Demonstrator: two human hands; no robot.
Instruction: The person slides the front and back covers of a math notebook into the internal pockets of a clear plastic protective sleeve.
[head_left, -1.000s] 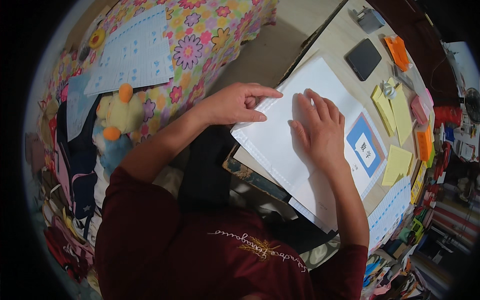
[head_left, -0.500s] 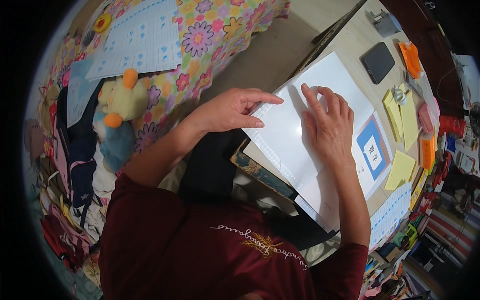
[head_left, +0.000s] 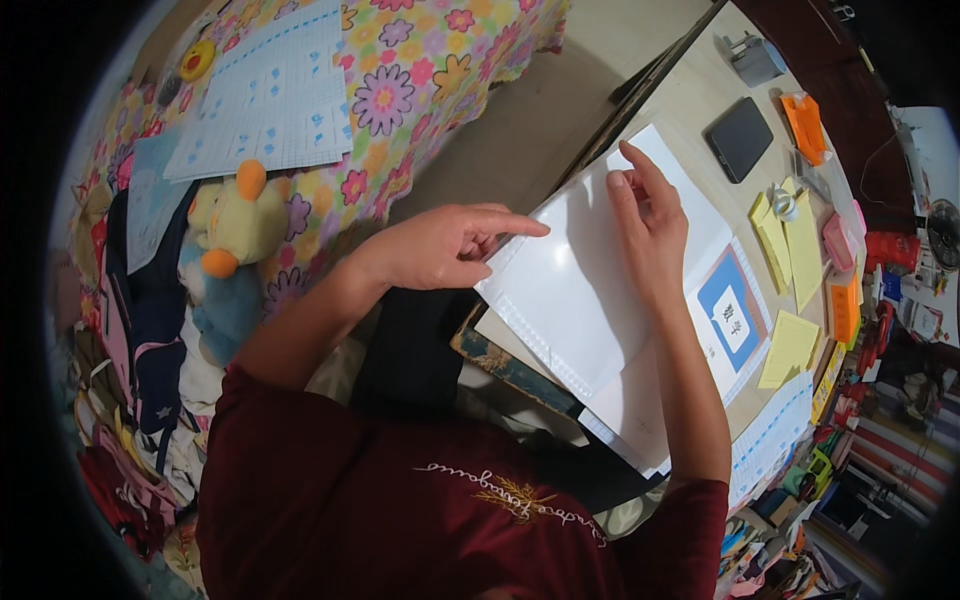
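On the table lies a glossy white sheet (head_left: 570,290), apparently in a clear plastic sleeve with a punched edge. To its right, past my right forearm, shows a page with a blue and brown printed panel (head_left: 735,318). My left hand (head_left: 440,248) is at the sheet's left corner, its index finger stretched over the edge, thumb apart and other fingers curled. Over the sheet's upper part, my right hand (head_left: 652,215) is turned on its side, thumb and index finger apart, other fingers bent. Nothing shows between the fingers of either hand.
A dark phone (head_left: 739,139), a grey holder (head_left: 757,62), an orange packet (head_left: 804,127) and yellow papers (head_left: 790,350) lie along the table's far right. At left, a flowered cloth (head_left: 385,100) carries gridded sheets (head_left: 265,110) and a plush toy (head_left: 240,220).
My right hand has turned from lying spread over the sheet onto its side, shifting toward the upper edge. My left hand has moved slightly left and down. The view has shifted a little.
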